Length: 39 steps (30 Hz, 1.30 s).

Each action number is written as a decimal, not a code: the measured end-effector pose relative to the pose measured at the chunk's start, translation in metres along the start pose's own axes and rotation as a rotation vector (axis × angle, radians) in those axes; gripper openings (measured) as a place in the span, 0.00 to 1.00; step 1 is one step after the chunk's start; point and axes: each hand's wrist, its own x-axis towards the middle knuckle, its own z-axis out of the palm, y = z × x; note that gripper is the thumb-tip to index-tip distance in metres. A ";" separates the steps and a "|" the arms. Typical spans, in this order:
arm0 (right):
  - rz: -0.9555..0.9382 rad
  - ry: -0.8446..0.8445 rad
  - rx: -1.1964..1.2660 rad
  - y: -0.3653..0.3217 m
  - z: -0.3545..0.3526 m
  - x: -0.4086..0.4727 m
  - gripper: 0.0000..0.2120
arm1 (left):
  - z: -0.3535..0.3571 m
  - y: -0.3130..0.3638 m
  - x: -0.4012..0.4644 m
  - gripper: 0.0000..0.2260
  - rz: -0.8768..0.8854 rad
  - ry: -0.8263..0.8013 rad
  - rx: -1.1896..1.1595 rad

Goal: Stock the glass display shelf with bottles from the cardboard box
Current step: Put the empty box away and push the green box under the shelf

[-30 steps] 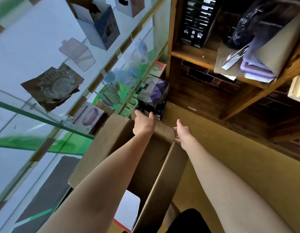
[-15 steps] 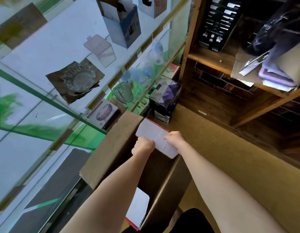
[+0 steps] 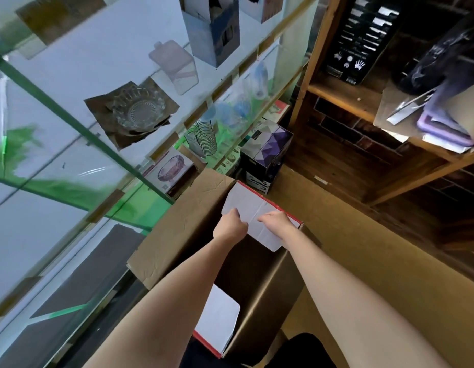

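Both hands, left and right, grip white flap over cardboard box.

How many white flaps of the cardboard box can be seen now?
2. The far flap is under both hands, left hand and right hand. The near flap hangs between the forearms. Others may be hidden.

1. We see the cardboard box as matt brown corrugated board, creased at its flap
2. Its inner flap looks smooth white, edged in red
3. The glass display shelf is glossy and clear, green at its edges
4. The dish on it is ribbed clear glass
5. The basket is thin metal wire
6. The wooden rack shows rough, unvarnished grain
7. The floor looks matt tan
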 end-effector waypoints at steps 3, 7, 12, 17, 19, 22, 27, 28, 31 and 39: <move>0.000 -0.007 0.039 -0.008 0.022 -0.013 0.17 | -0.013 -0.025 -0.005 0.12 0.012 0.030 -0.003; -0.003 0.037 0.209 -0.015 0.079 -0.031 0.13 | -0.044 -0.071 -0.011 0.11 0.040 0.059 -0.044; 0.022 0.094 0.420 -0.022 0.166 -0.055 0.20 | -0.076 -0.143 -0.017 0.10 0.074 0.087 -0.029; 0.058 0.105 0.617 -0.024 0.235 -0.064 0.07 | -0.098 -0.205 -0.008 0.17 0.084 0.084 0.025; 0.045 0.113 0.623 -0.023 0.254 -0.065 0.06 | -0.104 -0.222 -0.002 0.19 0.082 0.085 0.029; 0.018 0.141 0.590 -0.019 0.271 -0.061 0.07 | -0.107 -0.235 0.009 0.20 0.069 0.081 0.030; 0.008 0.179 0.541 -0.013 0.285 -0.052 0.10 | -0.101 -0.244 0.027 0.23 0.006 0.004 -0.013; 0.008 0.191 0.538 -0.012 0.286 -0.051 0.10 | -0.101 -0.245 0.029 0.23 0.001 -0.003 -0.036; -0.001 0.221 0.539 -0.012 0.285 -0.051 0.10 | -0.103 -0.246 0.030 0.18 0.024 0.019 -0.066; 0.000 0.293 0.572 -0.015 0.268 -0.065 0.08 | -0.124 -0.230 0.019 0.14 0.149 0.167 -0.152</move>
